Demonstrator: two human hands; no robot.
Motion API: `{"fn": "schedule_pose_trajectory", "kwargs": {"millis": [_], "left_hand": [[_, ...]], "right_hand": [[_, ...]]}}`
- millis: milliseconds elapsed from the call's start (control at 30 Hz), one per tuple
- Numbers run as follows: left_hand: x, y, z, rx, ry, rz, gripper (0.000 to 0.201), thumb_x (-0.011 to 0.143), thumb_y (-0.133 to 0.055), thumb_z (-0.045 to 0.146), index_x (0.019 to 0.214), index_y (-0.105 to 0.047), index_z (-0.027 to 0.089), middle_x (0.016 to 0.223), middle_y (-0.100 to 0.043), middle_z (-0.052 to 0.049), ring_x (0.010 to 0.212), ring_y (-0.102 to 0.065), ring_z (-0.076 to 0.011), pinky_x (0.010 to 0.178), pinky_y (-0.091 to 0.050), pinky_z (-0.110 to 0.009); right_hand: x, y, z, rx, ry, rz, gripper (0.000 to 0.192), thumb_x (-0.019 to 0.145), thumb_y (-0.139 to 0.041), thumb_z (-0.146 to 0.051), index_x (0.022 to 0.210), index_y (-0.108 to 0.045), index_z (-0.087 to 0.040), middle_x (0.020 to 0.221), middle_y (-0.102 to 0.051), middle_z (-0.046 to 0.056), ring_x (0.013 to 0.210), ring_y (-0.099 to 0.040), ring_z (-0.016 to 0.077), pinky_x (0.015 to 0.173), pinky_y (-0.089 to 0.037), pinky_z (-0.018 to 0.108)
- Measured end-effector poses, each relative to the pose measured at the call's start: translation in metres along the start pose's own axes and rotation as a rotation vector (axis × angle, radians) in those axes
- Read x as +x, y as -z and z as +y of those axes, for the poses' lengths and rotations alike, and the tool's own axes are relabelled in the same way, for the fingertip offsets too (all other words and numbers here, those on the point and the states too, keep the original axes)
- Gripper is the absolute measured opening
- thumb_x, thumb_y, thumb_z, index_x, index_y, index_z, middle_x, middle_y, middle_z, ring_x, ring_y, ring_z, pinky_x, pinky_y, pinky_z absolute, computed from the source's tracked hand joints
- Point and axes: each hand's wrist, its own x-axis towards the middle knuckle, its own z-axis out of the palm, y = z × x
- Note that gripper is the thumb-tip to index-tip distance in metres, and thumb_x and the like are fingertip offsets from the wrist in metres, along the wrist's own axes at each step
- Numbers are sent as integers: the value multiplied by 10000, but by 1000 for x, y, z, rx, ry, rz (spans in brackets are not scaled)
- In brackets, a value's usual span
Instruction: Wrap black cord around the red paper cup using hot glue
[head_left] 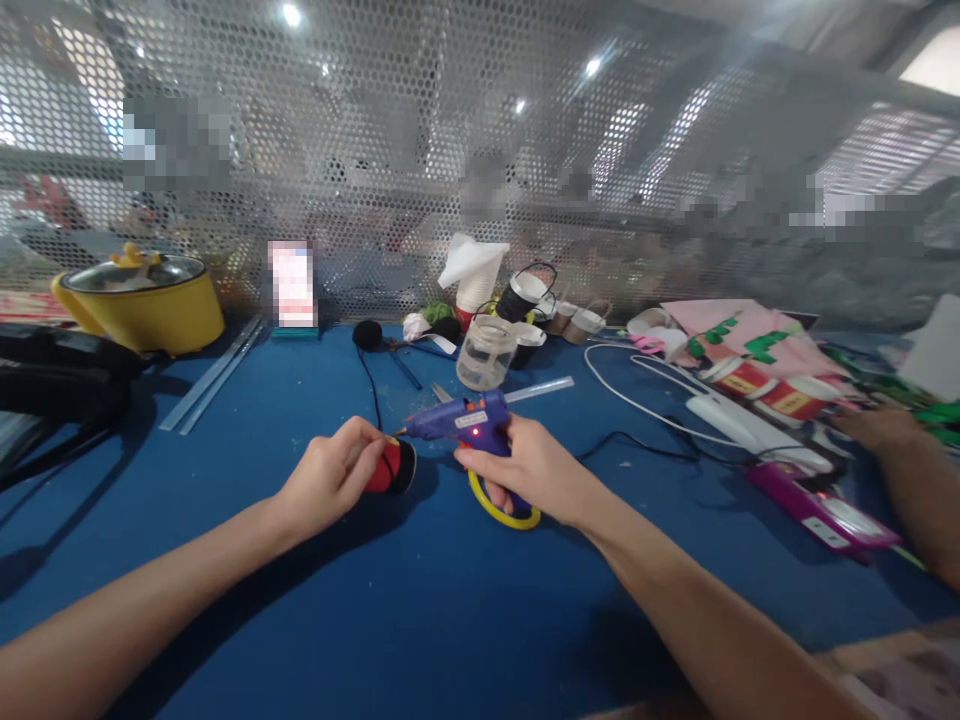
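My left hand is closed on a small red cup lying tilted, its dark open end facing right. Black yarn runs from a black ball down to the cup. In my right hand is a blue glue gun with a red light on. The gun's nozzle is at the cup's upper rim, close to my left fingertips; whether it touches is unclear. A yellow loop, looking like a scissors handle, shows under my right hand. Metal tips poke out beyond the gun.
A clear jar and several yarn-wrapped cups stand behind. At left are a yellow pot, glue sticks and a black bag. A purple power strip and cables lie right, near another person's hand.
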Motion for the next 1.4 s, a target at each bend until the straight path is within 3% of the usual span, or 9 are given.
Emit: {"fn": "schedule_pose_trajectory", "kwargs": {"millis": [233,600,733,900,1033,1100,1167,1300,1400], "left_hand": [[1,4,1,-29,17,93,121,799,-377,253,794,-462,167,611,-606,6,478,-515,-79,469,-387,-180],[2,9,5,-35,-46,146,102,798,-376,230,813,-457,170,650,-626,-9,532,-560,-92,499,-417,-182],[2,10,6,-32,-51,138,95,800,-378,226,816,-454,171,639,-626,-7,519,-559,-87,494,-418,-178],[2,11,8,-29,-68,153,100,797,-380,214,824,-463,164,672,-635,-20,554,-572,-92,507,-421,-175],[2,11,9,-21,-74,150,98,794,-385,215,821,-464,164,674,-635,-14,528,-561,-84,487,-409,-164],[2,11,9,-17,-73,146,94,794,-387,215,818,-462,164,661,-633,-5,482,-539,-71,462,-397,-159],[2,11,9,-13,-76,144,97,795,-386,215,820,-464,163,655,-629,-1,462,-523,-66,456,-394,-160],[2,12,10,-3,-88,159,94,793,-388,209,813,-469,164,679,-632,-11,520,-549,-76,490,-411,-167],[2,13,11,6,-74,169,84,789,-395,209,799,-467,167,660,-632,-11,520,-558,-83,475,-408,-168]], "right_hand": [[32,35,-4,244,11,306,144,675,-589,-244,654,-527,-116,512,-521,-22,426,-476,43,402,-386,138],[106,89,-3,146,-155,314,250,816,-429,-285,635,-498,-126,476,-557,15,383,-492,63,429,-456,206],[102,96,1,5,-195,309,393,831,-326,-411,653,-535,-130,570,-607,67,494,-567,114,510,-483,277],[75,98,-6,-288,-155,547,414,786,-381,-451,641,-556,-105,784,-603,193,855,-557,286,709,-413,391],[46,77,-14,-769,166,753,362,820,-344,-375,845,-602,-121,937,-586,148,944,-509,270,770,-355,342],[38,61,-11,-953,285,702,354,824,-342,-375,995,-570,-165,1018,-567,105,895,-534,234,709,-376,301],[34,43,-5,-1083,242,534,368,810,-369,-399,1067,-536,-195,1056,-552,101,810,-564,222,620,-383,286],[23,11,4,-1116,49,20,438,781,-382,-471,674,-641,-135,656,-616,115,575,-564,190,484,-339,256],[11,-4,-3,-825,255,-320,384,797,-401,-406,578,-595,-158,536,-587,38,481,-523,115,471,-332,216]]}}
